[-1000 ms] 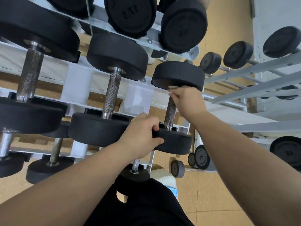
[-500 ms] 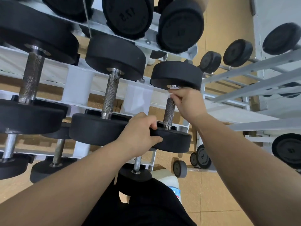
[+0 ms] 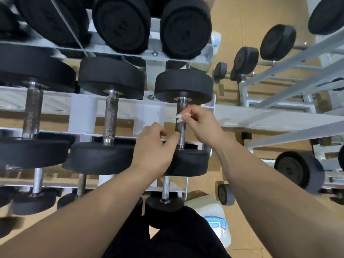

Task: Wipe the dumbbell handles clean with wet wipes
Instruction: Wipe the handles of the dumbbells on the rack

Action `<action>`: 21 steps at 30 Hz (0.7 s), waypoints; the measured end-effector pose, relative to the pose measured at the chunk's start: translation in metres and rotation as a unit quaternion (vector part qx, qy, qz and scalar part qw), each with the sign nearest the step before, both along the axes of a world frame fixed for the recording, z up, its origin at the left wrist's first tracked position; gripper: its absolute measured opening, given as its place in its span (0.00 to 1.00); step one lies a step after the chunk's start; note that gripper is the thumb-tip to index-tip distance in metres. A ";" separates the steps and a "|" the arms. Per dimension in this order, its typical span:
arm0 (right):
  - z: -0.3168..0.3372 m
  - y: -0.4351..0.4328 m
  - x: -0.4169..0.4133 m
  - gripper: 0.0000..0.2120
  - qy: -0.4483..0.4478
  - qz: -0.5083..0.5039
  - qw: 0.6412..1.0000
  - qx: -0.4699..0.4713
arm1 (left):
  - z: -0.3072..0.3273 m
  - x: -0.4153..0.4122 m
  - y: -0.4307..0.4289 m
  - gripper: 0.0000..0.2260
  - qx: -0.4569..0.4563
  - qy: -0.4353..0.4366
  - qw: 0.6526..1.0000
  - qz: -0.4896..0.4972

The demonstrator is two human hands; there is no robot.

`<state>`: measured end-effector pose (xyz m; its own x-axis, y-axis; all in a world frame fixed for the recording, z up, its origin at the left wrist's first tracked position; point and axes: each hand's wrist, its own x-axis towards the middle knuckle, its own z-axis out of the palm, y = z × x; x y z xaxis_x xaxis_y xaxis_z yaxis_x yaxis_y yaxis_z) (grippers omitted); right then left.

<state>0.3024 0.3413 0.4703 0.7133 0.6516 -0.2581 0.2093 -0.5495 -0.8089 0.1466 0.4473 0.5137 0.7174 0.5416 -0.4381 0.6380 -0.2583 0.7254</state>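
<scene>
- On the middle shelf of the grey rack (image 3: 81,116), 3 black dumbbells lie side by side, each with its metal handle running toward the camera.
- The rightmost dumbbell (image 3: 183,84) is the one being handled; its handle (image 3: 181,130) shows between the 2 hands.
- The right hand (image 3: 201,123) pinches a small crumpled white wipe (image 3: 180,117) between thumb and fingertips, and the wipe sits against the upper part of that handle, just below the far weight.
- The left hand (image 3: 154,151) is loosely curled with nothing visible in it; it lies over the near weight (image 3: 189,162) of the same dumbbell, with the thumb next to the lower end of the handle. Whether it presses on the weight cannot be told.
- The middle dumbbell (image 3: 111,77) and the left dumbbell (image 3: 35,67) rest untouched beside it, their handles rough and speckled.
- More dumbbells fill the shelf above and the shelf below.
- A second rack (image 3: 297,58) with smaller dumbbells stands well apart to the right.
- A pack of wipes (image 3: 217,224) with a blue and white label lies on the tan floor (image 3: 242,15) near the person's dark clothing.
</scene>
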 end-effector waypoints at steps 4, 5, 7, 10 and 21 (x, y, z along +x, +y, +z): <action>-0.006 -0.029 -0.001 0.03 0.092 0.126 0.987 -0.034 | -0.021 0.010 -0.028 0.16 0.092 0.011 0.996 -0.013; -0.009 -0.033 0.001 0.04 0.113 0.118 0.986 -0.021 | -0.025 0.010 -0.030 0.15 0.104 0.003 0.995 -0.007; -0.013 -0.029 0.005 0.05 0.143 0.049 0.988 0.031 | -0.032 0.008 -0.028 0.12 0.106 -0.009 0.994 -0.003; -0.017 -0.012 0.010 0.04 0.144 -0.063 0.982 0.109 | -0.036 0.007 -0.027 0.10 0.096 -0.009 0.995 0.009; -0.030 -0.038 0.005 0.04 0.263 0.040 0.961 0.072 | -0.032 0.008 -0.032 0.12 0.058 -0.035 0.996 0.049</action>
<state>0.3077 0.3030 0.4404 0.4553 0.7548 -0.4722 -0.2126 -0.4229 -0.8809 0.1543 0.4151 0.4813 0.6850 0.6554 -0.3182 0.6130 -0.2823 0.7379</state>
